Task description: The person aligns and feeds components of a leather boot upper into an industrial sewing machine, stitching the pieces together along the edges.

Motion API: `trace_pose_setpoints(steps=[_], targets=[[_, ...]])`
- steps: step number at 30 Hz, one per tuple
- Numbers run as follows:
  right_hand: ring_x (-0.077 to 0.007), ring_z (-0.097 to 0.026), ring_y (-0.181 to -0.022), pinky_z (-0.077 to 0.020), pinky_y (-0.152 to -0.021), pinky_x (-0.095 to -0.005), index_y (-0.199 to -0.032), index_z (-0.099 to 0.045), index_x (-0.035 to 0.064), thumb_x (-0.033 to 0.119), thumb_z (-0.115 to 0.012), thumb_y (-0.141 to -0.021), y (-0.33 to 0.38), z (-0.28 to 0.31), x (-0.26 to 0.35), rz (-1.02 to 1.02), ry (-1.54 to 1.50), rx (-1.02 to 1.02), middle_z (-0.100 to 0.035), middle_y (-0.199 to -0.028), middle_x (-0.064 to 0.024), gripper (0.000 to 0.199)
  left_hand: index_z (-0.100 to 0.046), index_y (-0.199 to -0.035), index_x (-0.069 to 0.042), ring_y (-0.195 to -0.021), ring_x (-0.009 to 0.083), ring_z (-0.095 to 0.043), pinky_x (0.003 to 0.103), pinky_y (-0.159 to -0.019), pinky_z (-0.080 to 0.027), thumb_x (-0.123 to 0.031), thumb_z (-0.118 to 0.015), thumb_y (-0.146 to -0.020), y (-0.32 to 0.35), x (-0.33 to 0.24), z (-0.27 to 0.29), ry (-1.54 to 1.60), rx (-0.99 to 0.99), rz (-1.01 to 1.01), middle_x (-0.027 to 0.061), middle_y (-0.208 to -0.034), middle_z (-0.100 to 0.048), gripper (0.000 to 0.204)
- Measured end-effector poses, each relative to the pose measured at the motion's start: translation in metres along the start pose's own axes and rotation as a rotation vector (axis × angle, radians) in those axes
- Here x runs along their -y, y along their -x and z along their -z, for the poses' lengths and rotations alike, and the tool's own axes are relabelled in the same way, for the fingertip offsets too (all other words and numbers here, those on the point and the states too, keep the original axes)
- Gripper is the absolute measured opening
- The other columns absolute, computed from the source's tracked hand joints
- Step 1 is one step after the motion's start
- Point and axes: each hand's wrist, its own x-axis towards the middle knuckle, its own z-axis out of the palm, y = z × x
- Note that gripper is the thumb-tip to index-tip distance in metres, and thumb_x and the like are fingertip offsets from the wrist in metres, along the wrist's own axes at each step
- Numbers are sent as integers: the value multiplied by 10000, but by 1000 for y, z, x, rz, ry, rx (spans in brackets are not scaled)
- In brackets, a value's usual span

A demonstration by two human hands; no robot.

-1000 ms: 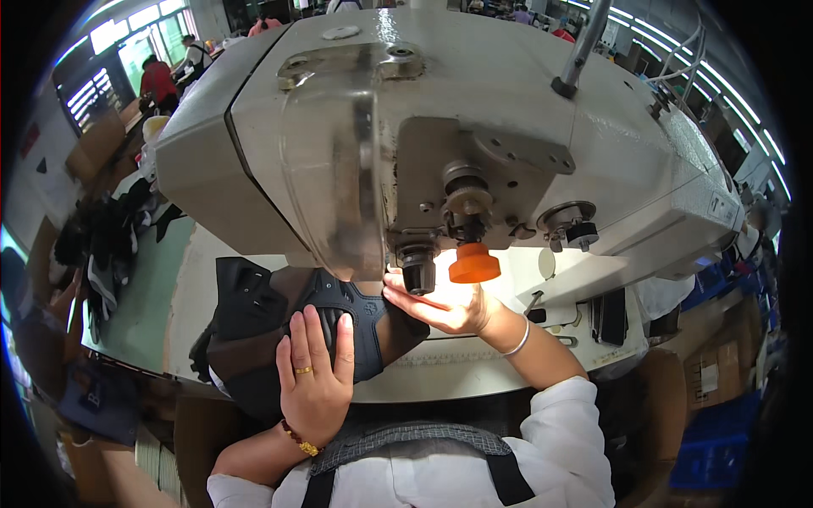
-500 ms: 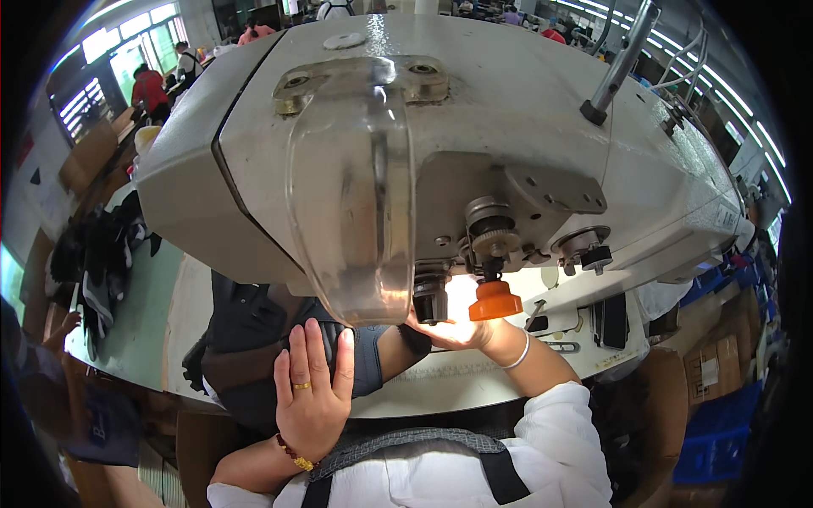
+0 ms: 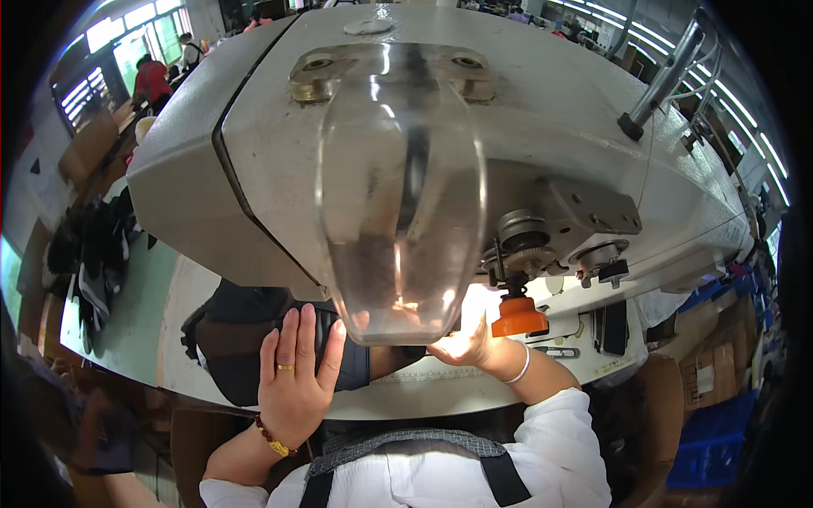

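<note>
Workshop (image 3: 52,148) surrounds a pale table (image 3: 474,396) bearing dark material (image 3: 230,362).

One left hand (image 3: 296,381) and one right hand (image 3: 477,343), two in all, below the centre of the frame. One ring (image 3: 285,367) and one beaded bracelet (image 3: 273,438) at lower left of centre; one bangle (image 3: 522,364) at lower right of centre. Two sleeves (image 3: 563,432) and two straps (image 3: 506,480) along the bottom. One black piece (image 3: 233,372) left of centre. Across the upper middle, one machine (image 3: 195,152), one clear guard (image 3: 402,212), two bolts (image 3: 318,64), one white disc (image 3: 368,27). Right of centre, one orange knob (image 3: 521,318). At least two people (image 3: 152,82), upper left.
</note>
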Motion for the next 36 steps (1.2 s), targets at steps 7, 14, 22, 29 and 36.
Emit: trace_pose_setpoints(steps=[7,14,22,29,36], targets=[[-193,-660,-796,-523,-678,-315,-1007,-690,107,159,-689,-735,6,-8,0,-265,-287,116,-683,-962,-58,276,-539,-1280,-104,-1159,332,-528,453,-993,-383,-126,-520,-866,-4,10,-2,121,65,-25,195,-1263,-538,415],[-206,-667,-785,-541,-658,-312,-961,-689,98,128,-716,-710,2,-8,-2,-300,-355,173,-681,-950,-69,255,-529,-1299,-74,-1137,354,-520,468,-982,-388,-105,-512,-842,-10,18,-5,199,61,-50,199,-1199,-533,458],[-222,-675,-771,-561,-636,-308,-909,-689,88,94,-747,-681,-5,-8,-12,-154,-136,120,-678,-937,-81,236,-546,-1226,-49,-1126,356,-514,485,-977,-391,-94,-531,-806,-18,20,-2,212,63,-58,203,-1174,-536,422],[-194,-685,-773,-566,-629,-282,-1003,-674,29,104,-758,-687,-6,-13,-16,-376,-400,99,-687,-967,-98,336,-575,-1128,-23,-1084,364,-509,504,-991,-382,-95,-563,-759,-24,27,-4,224,99,-91,197,-1100,-538,376],[-214,-684,-793,-571,-642,-319,-985,-668,-20,106,-732,-691,-7,-14,-21,-173,-334,62,-687,-984,-122,326,-615,-1000,-12,-1083,361,-503,509,-1007,-363,-89,-601,-714,-31,32,-3,269,168,-103,183,-1093,-538,297]])
